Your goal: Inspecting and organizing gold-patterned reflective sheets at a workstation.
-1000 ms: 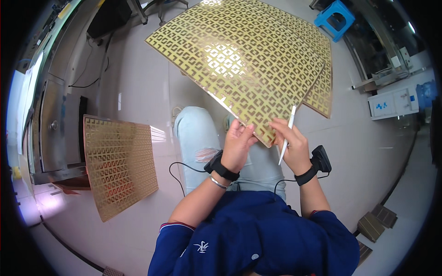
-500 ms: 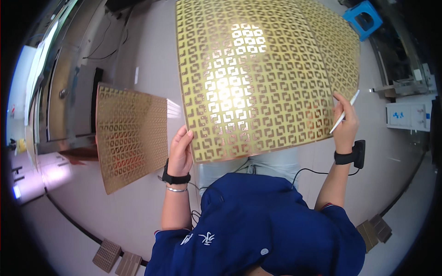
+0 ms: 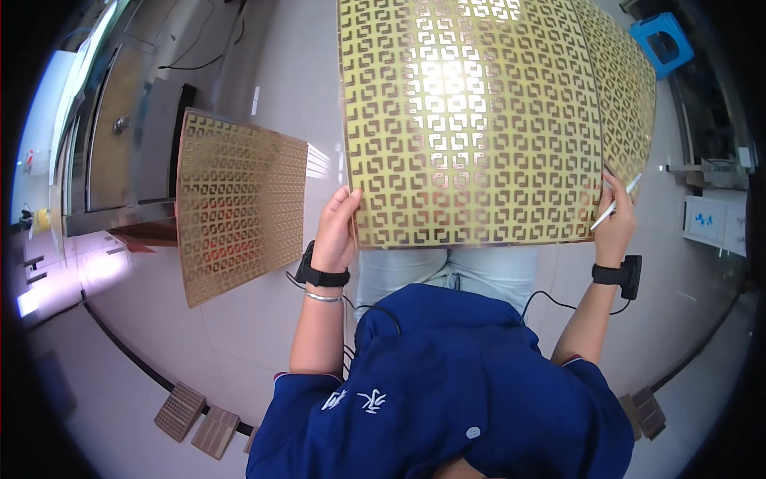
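Observation:
A large yellow-green circuit board panel point(image 3: 479, 160) with a repeating copper-coloured pattern is held up in front of me, bright glare across its upper middle. My left hand point(image 3: 340, 227) grips its left edge near the lower corner, thumb on the front face. At the opposite edge, my right hand point(image 3: 614, 219) is closed on the panel's lower right side. A slim white pen-like stick point(image 3: 604, 216) is also held in those fingers, slanting across them. Behind the right edge, a second patterned panel point(image 3: 626, 88) shows in part. The fingers behind the held panel are hidden.
Another patterned panel point(image 3: 239, 207) stands at the left, beside a metal-framed machine point(image 3: 120, 136). A blue plastic stool point(image 3: 662, 44) is at the far right, above a white cabinet point(image 3: 714, 223). Small brown boards point(image 3: 179, 411) lie on the floor at lower left.
The held panel has shifted right and levelled, its lower edge now nearly horizontal in view. Both hands have kept their grip. The whole view has also shifted somewhat.

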Tool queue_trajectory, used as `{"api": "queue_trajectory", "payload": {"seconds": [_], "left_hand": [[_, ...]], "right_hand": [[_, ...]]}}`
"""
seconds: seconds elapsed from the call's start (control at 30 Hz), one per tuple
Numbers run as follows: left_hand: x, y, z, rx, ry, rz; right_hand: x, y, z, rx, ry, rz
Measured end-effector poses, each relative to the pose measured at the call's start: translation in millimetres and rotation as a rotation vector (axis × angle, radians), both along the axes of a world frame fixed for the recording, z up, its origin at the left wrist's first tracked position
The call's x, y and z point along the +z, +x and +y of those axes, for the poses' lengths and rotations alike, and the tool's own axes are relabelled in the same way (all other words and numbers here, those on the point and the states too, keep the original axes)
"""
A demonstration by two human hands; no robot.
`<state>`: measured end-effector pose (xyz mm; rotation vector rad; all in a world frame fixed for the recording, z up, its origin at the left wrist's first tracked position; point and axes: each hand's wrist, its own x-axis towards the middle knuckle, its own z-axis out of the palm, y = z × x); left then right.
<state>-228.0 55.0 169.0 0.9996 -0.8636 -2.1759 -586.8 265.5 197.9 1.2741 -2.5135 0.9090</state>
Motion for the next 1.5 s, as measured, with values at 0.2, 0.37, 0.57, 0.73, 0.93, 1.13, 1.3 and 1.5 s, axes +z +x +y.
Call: {"api": "queue_trajectory", "payload": {"seconds": [0.2, 0.37, 0.57, 0.73, 0.93, 1.13, 1.3, 1.5], "left_hand": [[-6, -4, -1, 0.043, -0.006, -0.041], [-2, -5, -3, 0.090, -0.011, -0.126], [-1, -6, -3, 0.102, -0.071, -0.184], [-3, -6, -2, 0.108, -0.092, -0.190], [-6, -8, -3, 0.128, -0.110, -0.194], [-7, -29, 5, 0.365, -0.289, -0.324], [-25, -29, 5, 0.416, -0.379, -0.335], [-18, -23, 5, 0.438, -0.451, -0.364]], "right_hand": [[-3, 3, 0, -0.024, -0.078, -0.062], [-11, -3, 11, -0.057, -0.201, -0.393], [-1, 0, 13, -0.079, -0.310, -0.555], [11, 4, 14, -0.070, -0.362, -0.634], [23, 7, 15, -0.032, -0.355, -0.619], [33, 11, 12, 0.014, -0.326, -0.689], [43, 11, 15, 0.036, -0.264, -0.756], [42, -2, 28, 0.137, -0.165, -0.922]]}}
